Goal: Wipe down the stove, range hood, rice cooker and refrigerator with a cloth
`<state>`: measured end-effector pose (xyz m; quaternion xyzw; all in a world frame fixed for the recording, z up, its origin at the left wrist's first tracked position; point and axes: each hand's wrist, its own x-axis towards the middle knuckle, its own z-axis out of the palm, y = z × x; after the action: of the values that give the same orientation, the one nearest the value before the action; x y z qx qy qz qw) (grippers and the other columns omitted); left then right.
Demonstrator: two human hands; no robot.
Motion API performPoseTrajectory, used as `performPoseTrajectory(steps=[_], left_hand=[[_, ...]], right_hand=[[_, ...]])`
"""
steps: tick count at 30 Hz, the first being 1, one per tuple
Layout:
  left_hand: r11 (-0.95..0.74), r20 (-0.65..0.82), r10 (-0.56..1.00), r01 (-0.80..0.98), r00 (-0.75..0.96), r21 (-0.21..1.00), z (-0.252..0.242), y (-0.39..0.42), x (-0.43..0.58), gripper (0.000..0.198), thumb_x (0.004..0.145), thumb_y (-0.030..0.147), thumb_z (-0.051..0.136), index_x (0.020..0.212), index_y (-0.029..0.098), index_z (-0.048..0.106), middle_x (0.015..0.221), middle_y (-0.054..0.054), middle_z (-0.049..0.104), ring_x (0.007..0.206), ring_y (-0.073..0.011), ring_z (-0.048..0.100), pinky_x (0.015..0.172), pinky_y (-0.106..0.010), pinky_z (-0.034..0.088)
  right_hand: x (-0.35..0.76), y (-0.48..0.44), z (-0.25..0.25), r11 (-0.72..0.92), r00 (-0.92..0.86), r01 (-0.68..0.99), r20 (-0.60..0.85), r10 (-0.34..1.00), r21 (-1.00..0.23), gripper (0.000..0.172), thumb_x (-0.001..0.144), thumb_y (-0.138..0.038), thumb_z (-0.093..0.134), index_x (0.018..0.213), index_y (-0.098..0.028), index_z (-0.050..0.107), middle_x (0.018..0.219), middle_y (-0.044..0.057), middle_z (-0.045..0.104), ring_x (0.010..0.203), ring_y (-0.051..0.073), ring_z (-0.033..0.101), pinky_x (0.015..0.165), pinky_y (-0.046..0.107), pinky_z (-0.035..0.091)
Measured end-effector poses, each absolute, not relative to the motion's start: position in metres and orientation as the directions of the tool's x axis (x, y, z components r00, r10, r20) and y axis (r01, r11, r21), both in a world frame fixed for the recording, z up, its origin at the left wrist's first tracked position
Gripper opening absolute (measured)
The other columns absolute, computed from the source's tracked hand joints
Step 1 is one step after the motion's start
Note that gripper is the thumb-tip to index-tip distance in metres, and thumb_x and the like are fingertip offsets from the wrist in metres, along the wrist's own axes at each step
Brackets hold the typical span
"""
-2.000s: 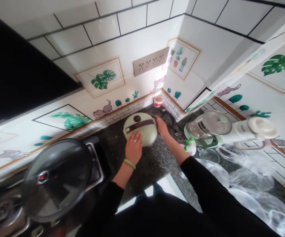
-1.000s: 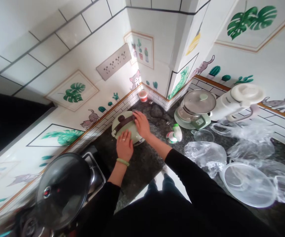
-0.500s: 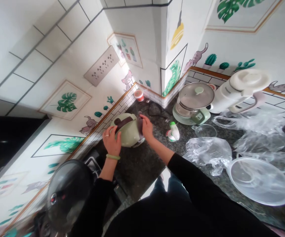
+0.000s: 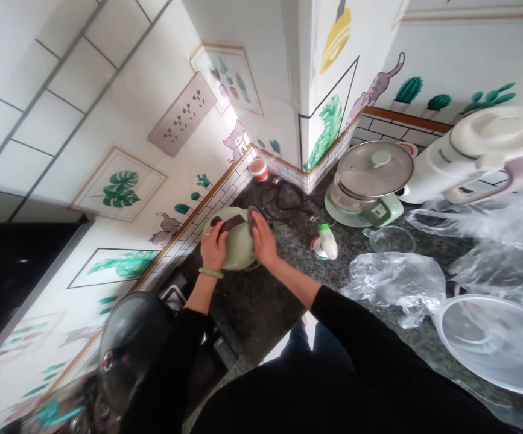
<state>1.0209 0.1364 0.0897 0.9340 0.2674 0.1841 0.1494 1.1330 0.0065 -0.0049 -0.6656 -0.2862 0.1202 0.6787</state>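
A pale green rounded appliance (image 4: 239,253) with a dark brown strip (image 4: 234,223) across its top sits in the counter corner. My left hand (image 4: 213,247) grips its left side, the fingers bent over the end of the strip. My right hand (image 4: 265,242) is on its right side, the fingers closed on a dark grey, cloth-like piece (image 4: 251,216) lying against the green surface. The underside of the appliance and most of the grey piece are hidden.
A green-capped white bottle (image 4: 328,242), a glass-lidded pot (image 4: 374,172), a white jug (image 4: 473,157) and a glass cup (image 4: 392,240) stand right. Plastic bags (image 4: 397,280) lie beside a clear basin (image 4: 496,343). Left is a hob with an upright glass lid (image 4: 129,343).
The appliance's green top now sits flatter and faces more upward. My right hand has moved slightly left with the grey piece, and my left hand slightly right. The view has shifted a little.
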Motion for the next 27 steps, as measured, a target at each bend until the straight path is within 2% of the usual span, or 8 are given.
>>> performPoseTrajectory(steps=[4,6,9,11,17,20,23,27], left_hand=[[-0.817,0.277,0.547,0.432,0.790,0.381,0.089,0.137,1.022,0.057,0.109,0.057,0.041,0.133,0.015,0.071,0.118,-0.018,0.075,0.112,-0.0313,0.071,0.103,-0.049,0.057],[-0.817,0.275,0.547,0.433,0.791,0.381,0.089,0.137,1.022,0.056,0.109,0.056,0.041,0.133,0.015,0.071,0.117,-0.018,0.075,0.111,-0.0311,0.071,0.102,-0.048,0.057],[-0.815,0.260,0.554,0.452,0.791,0.363,0.090,0.136,1.023,0.054,0.109,0.054,0.041,0.134,0.016,0.070,0.117,-0.017,0.075,0.110,-0.0306,0.070,0.103,-0.049,0.057],[-0.807,0.251,0.569,0.474,0.783,0.353,0.091,0.135,1.024,0.052,0.109,0.052,0.042,0.134,0.017,0.070,0.117,-0.017,0.075,0.110,-0.0304,0.070,0.104,-0.049,0.057],[-0.775,0.236,0.612,0.514,0.755,0.367,0.092,0.129,1.024,0.049,0.108,0.050,0.045,0.135,0.018,0.071,0.121,-0.016,0.075,0.116,-0.0301,0.070,0.107,-0.047,0.057],[-0.755,0.245,0.641,0.539,0.728,0.374,0.092,0.121,1.017,0.051,0.108,0.052,0.045,0.135,0.018,0.071,0.122,-0.016,0.076,0.115,-0.0302,0.072,0.106,-0.047,0.058],[-0.723,0.239,0.682,0.587,0.691,0.364,0.092,0.114,1.008,0.050,0.107,0.054,0.048,0.135,0.020,0.072,0.123,-0.015,0.077,0.116,-0.0300,0.072,0.106,-0.046,0.058],[-0.712,0.214,0.689,0.591,0.693,0.378,0.093,0.111,1.002,0.054,0.106,0.056,0.049,0.137,0.018,0.071,0.127,-0.017,0.076,0.119,-0.0314,0.072,0.107,-0.047,0.058]], right_hand=[[1.107,-0.011,-0.009,0.084,0.841,0.195,0.211,0.499,-0.977,0.060,0.114,-0.046,0.026,0.166,-0.021,0.041,0.170,0.012,0.045,0.163,0.023,0.034,0.135,0.052,0.030],[1.130,0.005,-0.005,0.066,0.809,0.221,0.220,0.545,-0.973,0.057,0.113,-0.045,0.028,0.160,-0.021,0.050,0.165,0.012,0.052,0.159,0.023,0.041,0.134,0.050,0.031],[1.175,0.037,0.005,0.030,0.732,0.241,0.202,0.651,-0.970,0.050,0.111,-0.041,0.035,0.140,-0.020,0.068,0.144,0.012,0.070,0.140,0.025,0.062,0.127,0.047,0.043],[1.181,0.044,0.008,0.004,0.735,0.237,0.182,0.653,-0.971,0.049,0.110,-0.039,0.035,0.137,-0.019,0.070,0.140,0.013,0.072,0.134,0.026,0.065,0.125,0.048,0.046],[1.079,-0.015,0.008,0.036,0.832,0.256,0.239,0.500,-0.966,0.061,0.111,-0.037,0.029,0.169,-0.018,0.033,0.174,0.016,0.037,0.167,0.026,0.024,0.135,0.058,0.026],[1.061,-0.026,0.003,0.033,0.809,0.269,0.244,0.535,-0.963,0.061,0.111,-0.037,0.032,0.169,-0.023,0.035,0.175,0.012,0.037,0.168,0.027,0.017,0.135,0.061,0.024],[1.098,-0.013,-0.016,0.066,0.810,0.165,0.173,0.560,-0.984,0.057,0.111,-0.044,0.032,0.160,-0.024,0.052,0.167,0.009,0.050,0.161,0.025,0.037,0.134,0.053,0.030],[1.150,0.005,-0.055,-0.019,0.786,-0.137,-0.120,0.607,-0.990,0.060,0.109,-0.058,0.031,0.142,-0.026,0.070,0.147,0.008,0.070,0.141,0.022,0.062,0.128,0.050,0.041]])
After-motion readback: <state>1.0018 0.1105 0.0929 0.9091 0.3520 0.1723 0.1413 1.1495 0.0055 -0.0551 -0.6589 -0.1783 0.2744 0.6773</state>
